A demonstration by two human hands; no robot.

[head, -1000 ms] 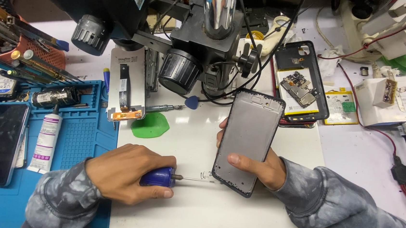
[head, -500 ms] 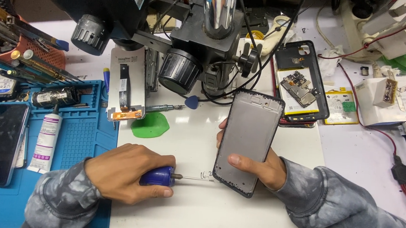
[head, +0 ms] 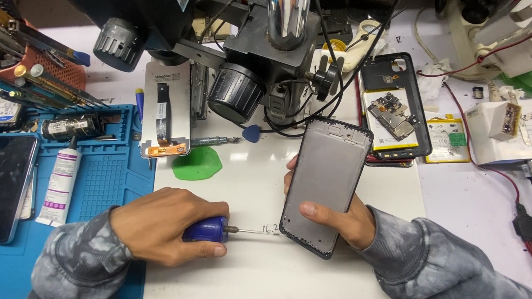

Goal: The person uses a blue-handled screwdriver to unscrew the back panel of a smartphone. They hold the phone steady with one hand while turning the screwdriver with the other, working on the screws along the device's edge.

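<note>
nothing has shifted; left hand (head: 165,224) stays clamped on the screwdriver (head: 209,229), its tip seemingly under the frame (head: 326,183) at 3 o'clock, gripped by the right hand (head: 339,218).

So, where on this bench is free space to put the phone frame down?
Bare white table lies between the green pad, the phone frame and the left hand; more right of the right hand. Around the microscope it is crowded.

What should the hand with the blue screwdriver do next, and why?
Probably slide the screwdriver tip a little right, to the lower edge of the phone frame. The left hand grips the screwdriver flat on the table, its tip pointing at the frame, while the right hand holds the frame tilted up.
</note>
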